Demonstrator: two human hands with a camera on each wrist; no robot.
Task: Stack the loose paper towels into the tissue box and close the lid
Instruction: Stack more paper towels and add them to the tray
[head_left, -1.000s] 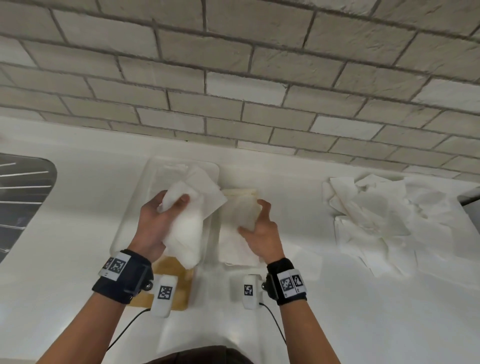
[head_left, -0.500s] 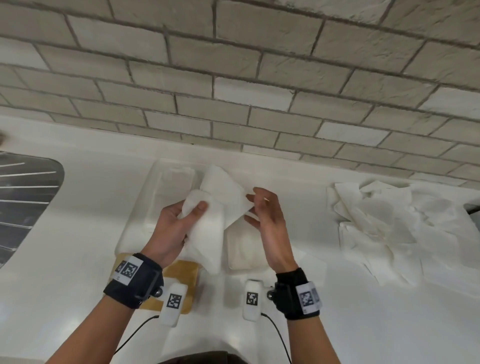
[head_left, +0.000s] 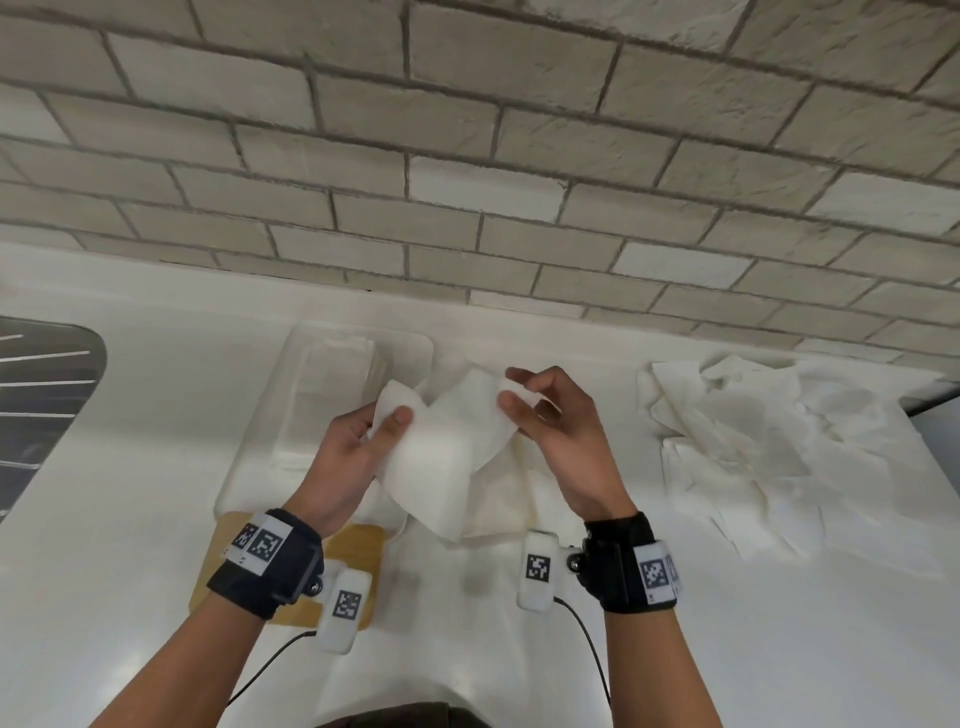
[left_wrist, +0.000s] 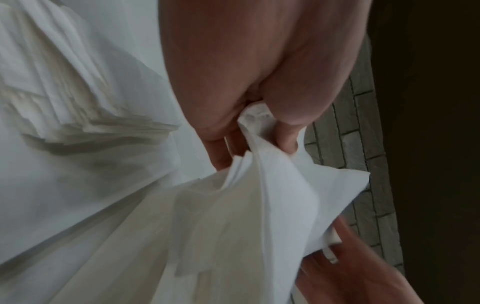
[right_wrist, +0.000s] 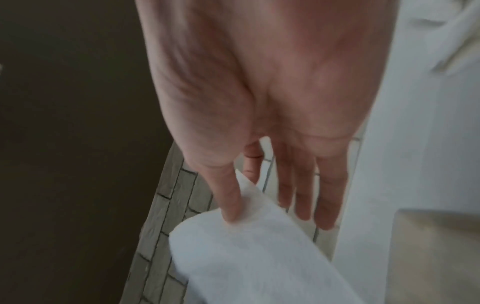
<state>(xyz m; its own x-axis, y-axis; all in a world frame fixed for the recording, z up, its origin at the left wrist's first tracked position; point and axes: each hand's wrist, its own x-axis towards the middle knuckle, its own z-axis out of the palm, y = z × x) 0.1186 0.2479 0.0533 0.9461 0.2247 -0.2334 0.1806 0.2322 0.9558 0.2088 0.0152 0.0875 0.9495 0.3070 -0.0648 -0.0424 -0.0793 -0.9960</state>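
Observation:
I hold one white paper towel in the air between both hands, above the counter. My left hand grips its left edge with the thumb on top; in the left wrist view the left hand bunches the paper towel. My right hand pinches the right corner; the right wrist view shows the right hand holding the towel between thumb and forefinger. The clear tissue box lies open behind my left hand with towels inside. Its wooden lid lies flat under my left wrist.
A loose pile of paper towels is spread on the white counter at the right. A smaller stack of towels lies beneath my hands. A dark sink with a rack is at the far left, and a brick wall lies behind.
My right hand left the stack on the counter and took the towel's right corner. Both hands rose, and the towel now spreads between them.

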